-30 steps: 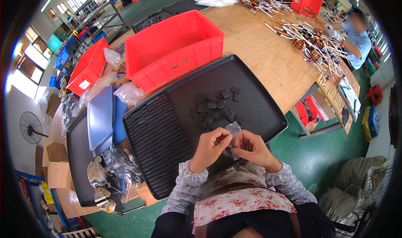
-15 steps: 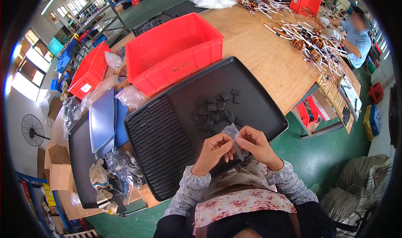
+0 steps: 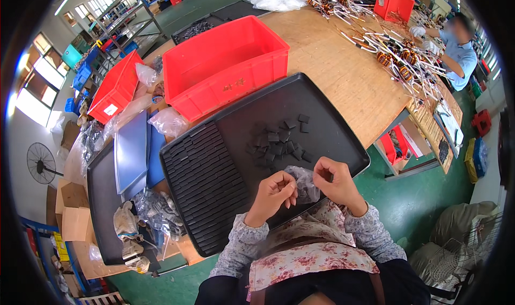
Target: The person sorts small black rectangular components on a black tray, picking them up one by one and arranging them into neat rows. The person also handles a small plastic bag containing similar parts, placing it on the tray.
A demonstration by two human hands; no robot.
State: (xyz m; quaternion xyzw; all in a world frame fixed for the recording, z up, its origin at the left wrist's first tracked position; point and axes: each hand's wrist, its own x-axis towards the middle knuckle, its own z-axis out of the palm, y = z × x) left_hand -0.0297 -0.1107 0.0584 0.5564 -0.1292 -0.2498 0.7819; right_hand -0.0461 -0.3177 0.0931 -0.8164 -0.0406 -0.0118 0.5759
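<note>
A crumpled clear plastic bag point(image 3: 303, 182) is stretched between my hands, over the near right edge of a black tray point(image 3: 327, 117). My left hand point(image 3: 274, 195) is closed, thumb and fingers pinching the bag's left side. On its other side my right hand point(image 3: 338, 184) is curled in a pinch at the bag's edge. Just beyond the hands lies a loose heap of small flat black pieces point(image 3: 279, 138). Neat rows of similar black pieces point(image 3: 206, 187) fill the tray's left part. Whether the bag holds anything is hard to make out.
A large red bin point(image 3: 225, 79) stands behind the tray, with a smaller red bin point(image 3: 115, 90) to its left. Blue folders point(image 3: 131, 155), plastic bags and a work glove point(image 3: 126, 224) lie at left. Wired coils point(image 3: 397, 58) cover the far right, where a gloved co-worker point(image 3: 456, 50) works.
My right hand has moved a little to the right, away from the left one. The bag between them has spread wider. My left hand has barely moved.
</note>
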